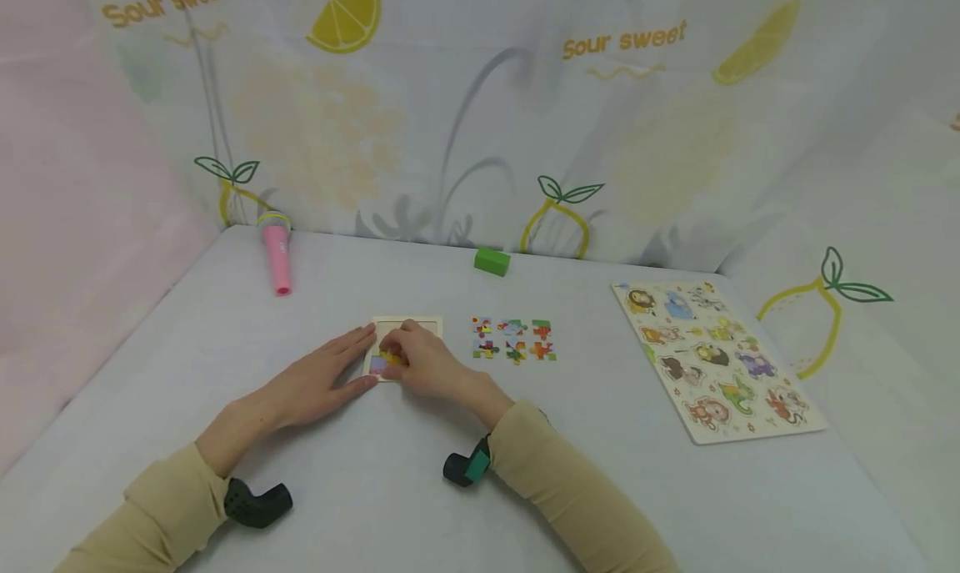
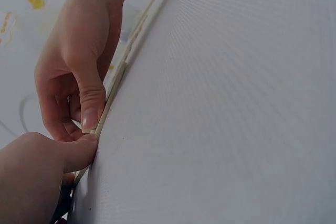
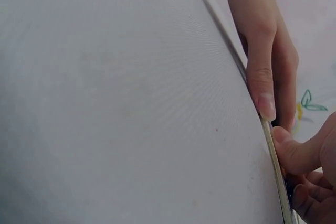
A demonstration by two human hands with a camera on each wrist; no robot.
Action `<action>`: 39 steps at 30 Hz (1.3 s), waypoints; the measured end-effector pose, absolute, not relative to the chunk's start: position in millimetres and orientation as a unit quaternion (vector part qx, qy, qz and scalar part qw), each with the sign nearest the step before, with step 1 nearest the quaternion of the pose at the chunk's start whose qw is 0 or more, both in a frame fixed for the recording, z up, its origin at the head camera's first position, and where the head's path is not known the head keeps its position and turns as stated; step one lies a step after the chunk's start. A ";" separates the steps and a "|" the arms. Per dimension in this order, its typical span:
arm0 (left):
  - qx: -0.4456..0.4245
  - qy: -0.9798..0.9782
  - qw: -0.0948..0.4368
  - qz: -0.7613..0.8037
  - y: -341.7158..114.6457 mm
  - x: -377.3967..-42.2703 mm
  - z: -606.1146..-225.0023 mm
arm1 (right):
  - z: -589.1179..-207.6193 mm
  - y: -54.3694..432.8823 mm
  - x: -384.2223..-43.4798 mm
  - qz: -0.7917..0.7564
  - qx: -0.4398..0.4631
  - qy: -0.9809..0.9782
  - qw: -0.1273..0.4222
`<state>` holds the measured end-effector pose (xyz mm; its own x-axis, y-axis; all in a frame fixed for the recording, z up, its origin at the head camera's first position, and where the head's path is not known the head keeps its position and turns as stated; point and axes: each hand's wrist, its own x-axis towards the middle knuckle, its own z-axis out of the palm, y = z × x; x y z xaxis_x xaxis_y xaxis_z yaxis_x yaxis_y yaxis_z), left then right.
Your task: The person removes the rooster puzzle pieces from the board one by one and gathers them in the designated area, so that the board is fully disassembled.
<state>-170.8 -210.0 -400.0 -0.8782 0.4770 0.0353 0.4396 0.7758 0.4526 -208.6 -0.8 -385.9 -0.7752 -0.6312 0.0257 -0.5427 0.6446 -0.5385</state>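
Note:
A small wooden puzzle tray (image 1: 390, 319) with a pale rim lies on the white table in the head view. Along its left side rests my left hand (image 1: 318, 381), fingers extended and thumb at the near corner. Over the tray's lower left, my right hand (image 1: 429, 363) bends its fingers and pinches a yellowish puzzle piece (image 1: 392, 358), mostly covered by the fingers. A purple and pink patch shows beside it. In the right wrist view, the left thumb (image 3: 266, 106) presses the tray's edge (image 3: 273, 156) near the right fingertips.
Several loose puzzle pieces (image 1: 514, 340) lie in two rows right of the tray. Farther right is a large animal puzzle board (image 1: 712, 360). A green block (image 1: 492, 262) stands near the back edge, and a pink toy microphone (image 1: 277, 256) lies at the back left.

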 end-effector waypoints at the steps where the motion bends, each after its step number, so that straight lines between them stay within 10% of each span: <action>1: 0.243 0.941 0.040 0.230 -210.0 -170.6 -400.0 | -386.1 -0.7 -208.5 -0.271 -0.326 0.902 0.082; 39: 0.250 0.940 0.035 0.229 -210.2 -167.6 -399.4 | -391.3 0.3 -210.2 -0.337 -0.275 0.900 0.025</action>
<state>-167.6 -210.2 -399.4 -0.8723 0.4865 0.0493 0.4545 0.7696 0.4484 -210.2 0.3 -391.3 -0.8470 -0.5128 0.1403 -0.4788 0.6210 -0.6205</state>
